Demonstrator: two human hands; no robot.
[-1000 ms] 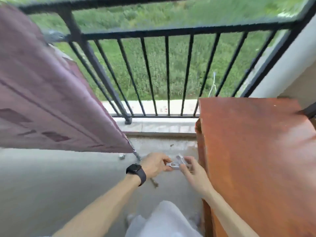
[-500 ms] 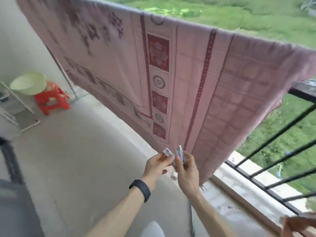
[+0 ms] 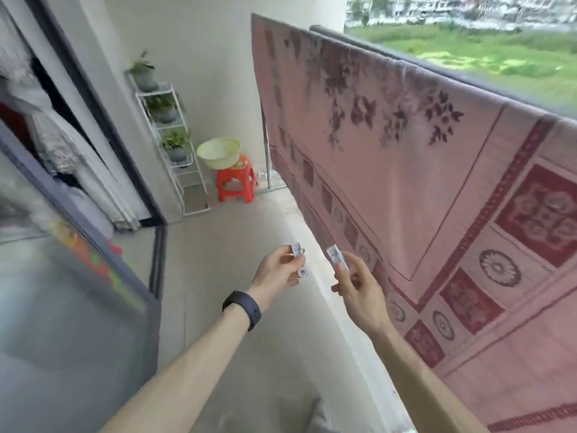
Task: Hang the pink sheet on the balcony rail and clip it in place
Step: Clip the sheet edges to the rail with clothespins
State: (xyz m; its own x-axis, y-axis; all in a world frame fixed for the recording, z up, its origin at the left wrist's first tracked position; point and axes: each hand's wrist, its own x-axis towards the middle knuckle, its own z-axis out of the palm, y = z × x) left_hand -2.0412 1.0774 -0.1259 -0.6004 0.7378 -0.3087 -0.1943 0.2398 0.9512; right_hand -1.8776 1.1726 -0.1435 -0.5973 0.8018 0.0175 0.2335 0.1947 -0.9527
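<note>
Balcony corner: plant rack (image 3: 170,135), red stool (image 3: 236,183).

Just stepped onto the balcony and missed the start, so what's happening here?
A person is hanging laundry. A pink sheet with dark red patterned borders is already draped over the dark metal balcony rail. The left hand holds one small pale plastic clip, and the right hand holds another. No clip is visible on the sheet yet.
</note>
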